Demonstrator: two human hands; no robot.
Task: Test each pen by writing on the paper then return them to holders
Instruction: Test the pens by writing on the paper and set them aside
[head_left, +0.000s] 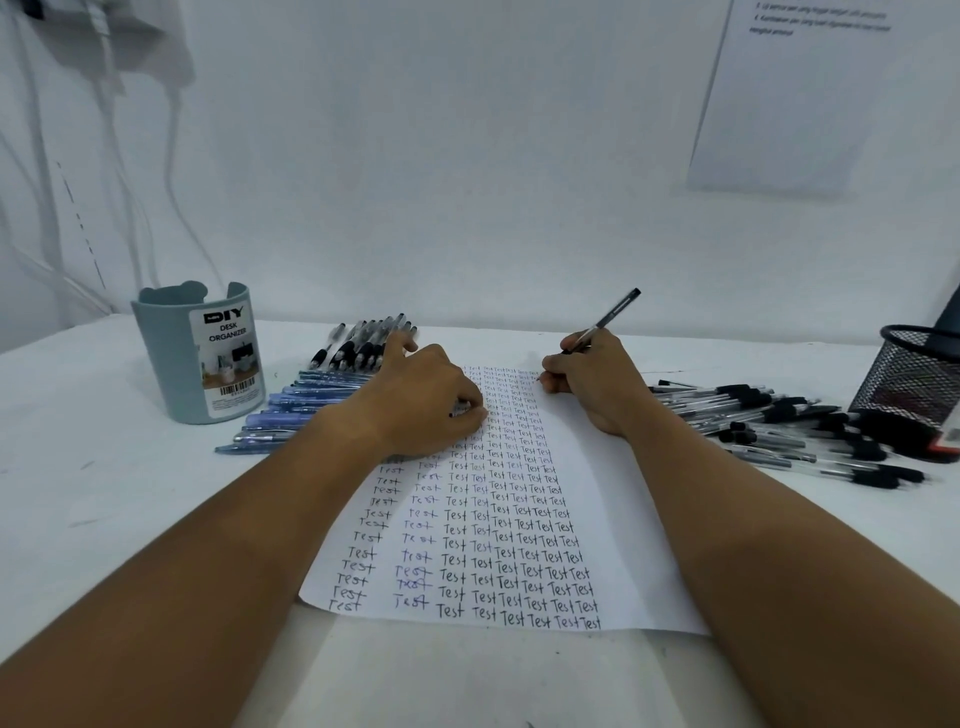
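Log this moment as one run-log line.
right hand: writing with pen on paper | left hand: holds cap, rests on paper

The paper (597, 519) lies on the bench (104, 519), centred before the person. The left hand (421, 400) rests on the paper's far left part; the right hand (592, 384) rests on its far right part and holds a pen (605, 322). Left of the paper lies a row of pens (291, 410), with the desk organizer (200, 353) standing further left. Right of the paper lies a pile of pens (779, 421), with the mesh holder (909, 374) beyond it.
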